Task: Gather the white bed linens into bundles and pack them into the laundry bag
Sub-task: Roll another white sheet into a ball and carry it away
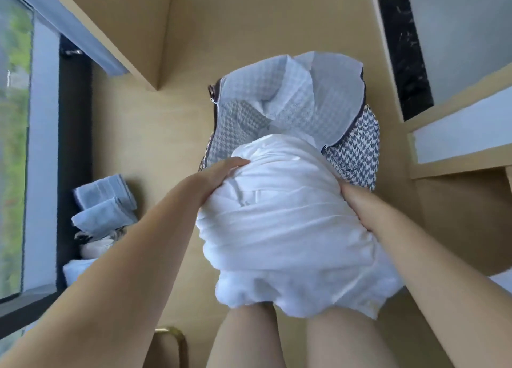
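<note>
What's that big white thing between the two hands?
The head view shows a bundle of white bed linens between the left hand and the right hand, touching both.

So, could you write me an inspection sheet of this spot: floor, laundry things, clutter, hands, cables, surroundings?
Surface: tan floor.
Job's things: white bundle held between both hands, its far end at the open mouth of the patterned bag.
Clutter: folded towels on the left; a gold frame at the near edge.
Hands: left hand presses on the bundle's side with fingers laid along it; right hand is on the opposite side, fingers hidden by cloth.
Cables: nothing seen.
Surroundings: window on the left; wooden panels; black strip on the right.
</note>
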